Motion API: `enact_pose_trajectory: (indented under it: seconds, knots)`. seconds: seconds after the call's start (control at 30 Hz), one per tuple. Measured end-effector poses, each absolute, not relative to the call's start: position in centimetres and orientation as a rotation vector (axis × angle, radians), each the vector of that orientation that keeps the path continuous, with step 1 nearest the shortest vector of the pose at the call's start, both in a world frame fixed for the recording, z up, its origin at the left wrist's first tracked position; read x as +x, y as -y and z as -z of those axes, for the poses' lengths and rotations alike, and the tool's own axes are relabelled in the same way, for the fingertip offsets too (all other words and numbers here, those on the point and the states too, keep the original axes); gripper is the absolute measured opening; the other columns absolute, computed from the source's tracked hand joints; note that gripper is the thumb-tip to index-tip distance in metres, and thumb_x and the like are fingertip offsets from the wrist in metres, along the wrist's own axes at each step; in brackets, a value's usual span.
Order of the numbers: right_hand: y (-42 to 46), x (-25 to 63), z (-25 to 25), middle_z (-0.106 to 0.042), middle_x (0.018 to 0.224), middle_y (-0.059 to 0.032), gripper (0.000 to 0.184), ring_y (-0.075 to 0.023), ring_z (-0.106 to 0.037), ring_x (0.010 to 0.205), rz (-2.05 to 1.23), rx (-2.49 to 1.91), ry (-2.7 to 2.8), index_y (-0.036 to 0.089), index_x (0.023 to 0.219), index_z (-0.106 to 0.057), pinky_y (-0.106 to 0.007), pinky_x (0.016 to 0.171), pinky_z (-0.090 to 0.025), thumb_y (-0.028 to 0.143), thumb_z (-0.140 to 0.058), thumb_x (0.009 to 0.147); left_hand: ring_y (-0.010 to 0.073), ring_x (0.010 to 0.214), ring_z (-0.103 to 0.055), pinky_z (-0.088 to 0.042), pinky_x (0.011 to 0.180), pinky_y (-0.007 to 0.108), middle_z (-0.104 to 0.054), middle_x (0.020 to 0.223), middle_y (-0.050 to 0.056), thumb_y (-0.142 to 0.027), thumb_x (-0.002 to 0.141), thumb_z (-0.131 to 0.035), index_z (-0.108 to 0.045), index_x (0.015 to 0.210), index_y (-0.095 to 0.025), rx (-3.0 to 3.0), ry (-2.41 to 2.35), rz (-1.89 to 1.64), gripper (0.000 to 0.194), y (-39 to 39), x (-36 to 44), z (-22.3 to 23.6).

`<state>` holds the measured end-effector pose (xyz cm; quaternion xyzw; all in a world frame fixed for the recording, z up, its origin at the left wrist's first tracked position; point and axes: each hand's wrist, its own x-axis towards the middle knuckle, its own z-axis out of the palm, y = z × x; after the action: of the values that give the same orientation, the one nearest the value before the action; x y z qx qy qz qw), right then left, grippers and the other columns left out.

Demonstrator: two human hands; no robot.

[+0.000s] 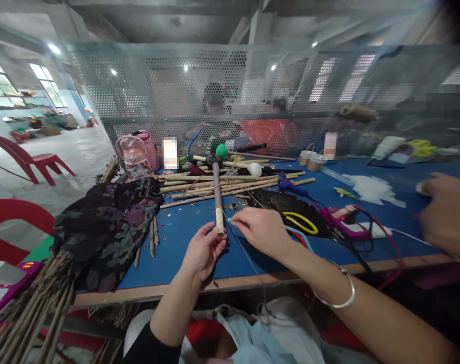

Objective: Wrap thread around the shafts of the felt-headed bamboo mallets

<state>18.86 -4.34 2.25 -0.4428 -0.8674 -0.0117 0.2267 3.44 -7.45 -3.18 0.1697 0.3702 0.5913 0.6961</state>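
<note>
My left hand [207,250] is closed around the lower end of a stick [217,189]. The stick's near end is pale and bare with small dark marks; farther up it is wrapped in grey, and it points away from me towards a dark ball [213,161]. Just right of that pale end, my right hand [262,230] pinches a thin grey yarn at its fingertips, where a small light-blue bit shows. The grey yarn [248,258] runs down over the table edge towards my lap. A silver bangle circles my right wrist.
Thin wooden sticks [237,187] and yarn balls, one green [221,151], lie across the blue table [184,268]. Dark patterned cloth [108,227] lies left. Yellow-handled scissors [301,222], cables and a power strip [347,227] are right, beside another person's blurred hand [448,212]. A perforated screen [157,86] stands behind.
</note>
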Motion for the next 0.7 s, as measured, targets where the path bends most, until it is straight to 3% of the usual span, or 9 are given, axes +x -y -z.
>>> enact_pose_trajectory:
  seconds: [0.1,0.23,0.33,0.43,0.63,0.7]
  knots:
    - [3.8,19.1,-3.4,-0.069,0.086,-0.0029,0.02,-0.0153,-0.061,0.079,-0.044,-1.212,2.321,0.021,0.085,-0.069,-0.024,0.07,-0.038,0.029,-0.051,0.085,0.008,0.063,-0.061,-0.051,0.061,0.018,-0.064,0.078,0.005,-0.01,0.079,-0.057,-0.051,0.095,-0.013,0.396,-0.832,-1.341,0.018,7.5,3.5,3.2]
    - [4.3,19.1,-4.6,-0.064,0.065,0.0011,0.021,-0.0109,-0.052,0.057,-0.534,-1.192,2.249,0.018,0.079,-0.07,-0.021,0.055,-0.036,0.032,-0.055,0.081,0.0111,0.071,-0.061,-0.05,0.068,0.022,-0.064,0.079,0.005,-0.015,0.077,-0.061,-0.055,0.093,-0.014,0.534,-0.95,-1.34,0.017,8.0,3.8,3.5]
    - [5.7,19.0,-5.1,-0.061,0.061,0.0009,0.022,-0.0099,-0.048,0.052,-0.75,-1.193,2.134,0.015,0.077,-0.069,-0.021,0.05,-0.035,0.033,-0.056,0.078,0.0158,0.088,-0.059,-0.046,0.076,0.024,-0.065,0.093,0.007,-0.019,0.068,-0.071,-0.063,0.093,-0.016,0.823,-1.175,-1.408,0.027,9.3,4.0,3.4]
    - [7.5,19.1,-5.5,-0.064,0.066,-0.0005,0.02,-0.0115,-0.052,0.058,-0.838,-1.169,2.053,0.016,0.076,-0.07,-0.021,0.053,-0.039,0.031,-0.057,0.077,0.0191,0.102,-0.053,-0.042,0.084,0.024,-0.062,0.108,0.007,-0.022,0.061,-0.077,-0.067,0.1,-0.021,1.137,-1.268,-1.559,0.041,11.3,4.2,2.9]
    - [11.4,19.4,-3.5,-0.062,0.062,-0.0001,0.018,-0.0123,-0.053,0.057,-1.175,-1.187,1.873,0.017,0.072,-0.068,-0.021,0.052,-0.04,0.033,-0.06,0.075,0.0186,0.078,-0.058,-0.044,0.075,0.026,-0.067,0.078,0.006,-0.023,0.071,-0.069,-0.072,0.075,-0.022,1.309,-1.176,-1.63,0.005,13.8,4.1,2.7]
    - [12.3,19.5,-2.0,-0.062,0.064,-0.0005,0.019,-0.0128,-0.054,0.062,-1.244,-1.184,1.779,0.016,0.071,-0.067,-0.022,0.059,-0.042,0.033,-0.061,0.075,0.0186,0.075,-0.058,-0.044,0.072,0.027,-0.067,0.074,0.006,-0.021,0.073,-0.068,-0.072,0.073,-0.022,1.443,-1.155,-1.582,0.004,14.1,3.8,3.0]
